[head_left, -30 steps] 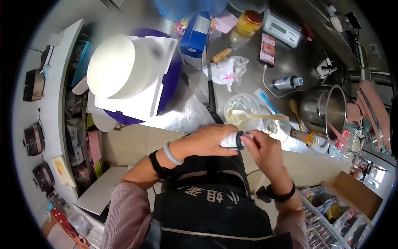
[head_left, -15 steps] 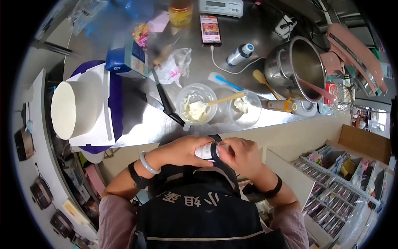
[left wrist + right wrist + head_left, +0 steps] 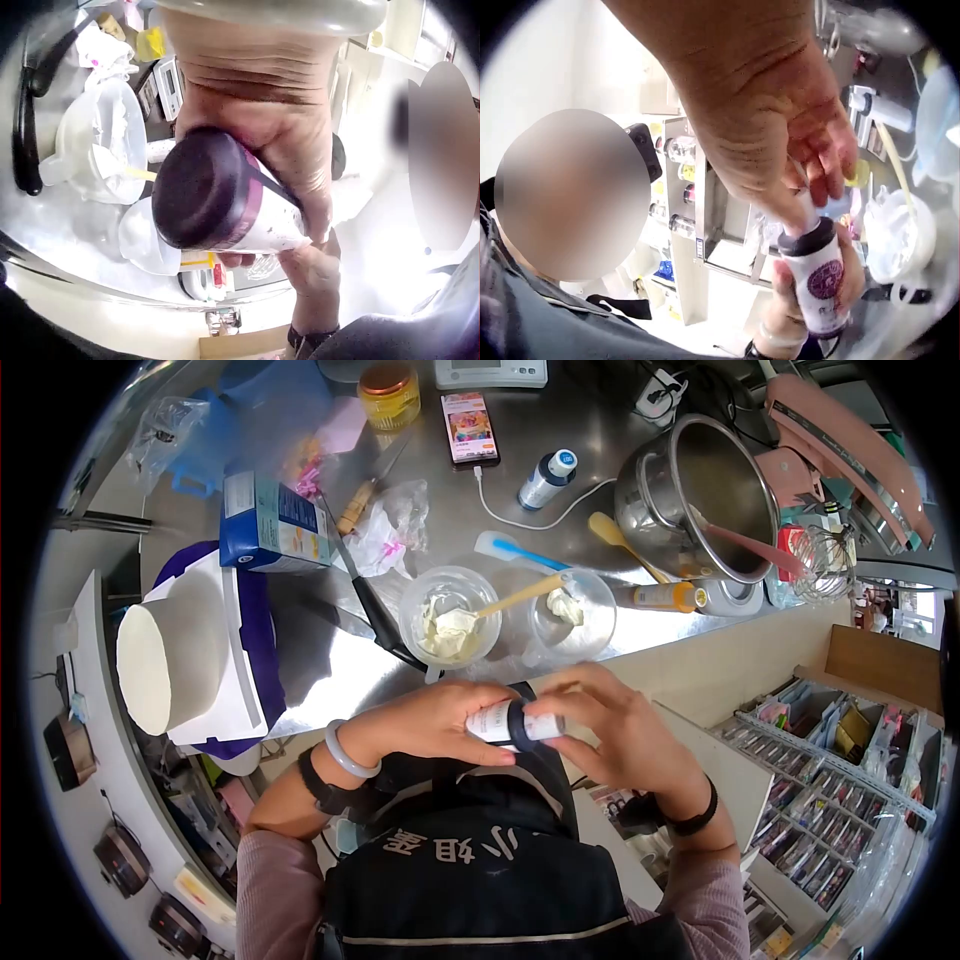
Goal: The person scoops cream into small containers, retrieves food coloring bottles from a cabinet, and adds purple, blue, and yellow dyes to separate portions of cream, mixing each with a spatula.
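- The metal worktable (image 3: 570,422) formed the surface; its near edge ran just beyond the person's hands.
- One white bottle (image 3: 490,724) was held in the air in front of the apron (image 3: 450,890), clear of the table.
- The left hand (image 3: 430,722) was wrapped around its body, the dark base showing in the left wrist view.
- The right hand (image 3: 612,732) pinched the white cap (image 3: 546,728) at the opposite end between thumb and fingers.
- Nearest beyond the hands: two clear plastic cups (image 3: 607,635), each containing some pale cream, with one pale spatula (image 3: 522,594) across them.
- Beside these: one black-handled knife (image 3: 372,608), one blue spatula (image 3: 530,553), one yellow spatula (image 3: 622,544), one orange bottle (image 3: 665,597).
- Farther out: one blue-labelled bottle (image 3: 546,480), one phone (image 3: 469,428), one steel bowl (image 3: 650,505), one white cake (image 3: 190,665).
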A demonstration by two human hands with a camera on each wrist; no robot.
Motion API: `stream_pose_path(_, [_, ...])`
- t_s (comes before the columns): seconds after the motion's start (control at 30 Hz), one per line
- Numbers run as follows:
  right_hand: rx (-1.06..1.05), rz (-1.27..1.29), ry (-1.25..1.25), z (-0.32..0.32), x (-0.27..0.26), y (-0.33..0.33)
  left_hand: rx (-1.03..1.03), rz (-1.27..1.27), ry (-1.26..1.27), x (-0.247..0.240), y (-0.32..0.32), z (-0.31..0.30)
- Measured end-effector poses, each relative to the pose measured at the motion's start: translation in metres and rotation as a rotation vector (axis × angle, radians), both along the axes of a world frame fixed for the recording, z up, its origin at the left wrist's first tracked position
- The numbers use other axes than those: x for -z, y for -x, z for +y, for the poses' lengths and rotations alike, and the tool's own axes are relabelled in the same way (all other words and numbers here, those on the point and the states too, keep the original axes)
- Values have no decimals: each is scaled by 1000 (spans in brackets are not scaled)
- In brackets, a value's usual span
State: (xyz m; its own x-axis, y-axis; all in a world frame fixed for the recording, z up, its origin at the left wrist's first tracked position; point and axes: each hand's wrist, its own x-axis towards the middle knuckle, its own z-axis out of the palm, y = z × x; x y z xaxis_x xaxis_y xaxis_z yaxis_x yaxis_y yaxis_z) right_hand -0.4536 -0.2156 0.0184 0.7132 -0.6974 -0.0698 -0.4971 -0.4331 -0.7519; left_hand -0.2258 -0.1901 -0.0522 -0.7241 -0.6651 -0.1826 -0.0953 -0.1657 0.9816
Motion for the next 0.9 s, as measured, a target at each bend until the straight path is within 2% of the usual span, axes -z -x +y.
stream_pose_path(0.03, [-5, -133, -3, 0, 2, 0, -5, 5, 96, 3, 2, -1])
stream_pose_path(0.07, [-1, -135, -9, 1, 4, 1, -30, -59, 207, 7, 4, 1])
stream_pose_path(0.17, [-86, -104, -25, -1, 11, 9, -7, -166, 243, 14, 7, 0])
stream_pose_path(0.2, [52, -149, -100, 5, 6, 6, -5, -164, 238, 13, 8, -2])
stream_pose_path(0.23, [55, -147, -108, 7, 9, 8, 9, -186, 253, 10, 9, -3])
stream_pose_path(0.3, [38, 108, -123, 13, 18, 16, 39, -204, 257, 13, 12, -5])
stream_pose_path(0.33, [-31, 29, 54, 13, 26, 19, 80, -125, 153, 17, 12, -7])
stream_pose_path(0.37, [-22, 35, 41, 14, 28, 22, 122, -45, 42, 21, 13, -7])
stream_pose_path(0.4, [-86, -29, 147, 16, 28, 24, 219, 8, -124, 24, 11, -8])
stream_pose_path(0.43, [-148, -92, 256, 18, 29, 27, 274, 24, -197, 26, 12, -8])
stream_pose_path(0.5, [-96, -119, 259, 22, 37, 38, 374, -26, -214, 30, 14, -14])
stream_pose_path(0.57, [1, -125, 314, 23, 53, 59, 380, 2, -311, 37, 10, -16])
stream_pose_path(0.6, [37, -22, 343, 26, 69, 75, 385, 17, -403, 40, 7, -16])
stream_pose_path(0.67, [469, -186, 52, 23, 91, 93, 335, 15, -482, 45, 1, -12])
stream_pose_path(0.7, [573, -171, -15, 21, 121, 112, 272, 12, -543, 48, -1, -12])
stream_pose_path(0.77, [722, -116, 128, 10, 163, 124, 283, 1, -535, 52, -5, -10])
stream_pose_path(0.83, [827, 5, 204, 0, 189, 120, 73, 148, -693, 54, -12, 1])
stream_pose_path(0.9, [742, 94, 402, -12, 224, 126, 73, 170, -695, 55, -22, 6])
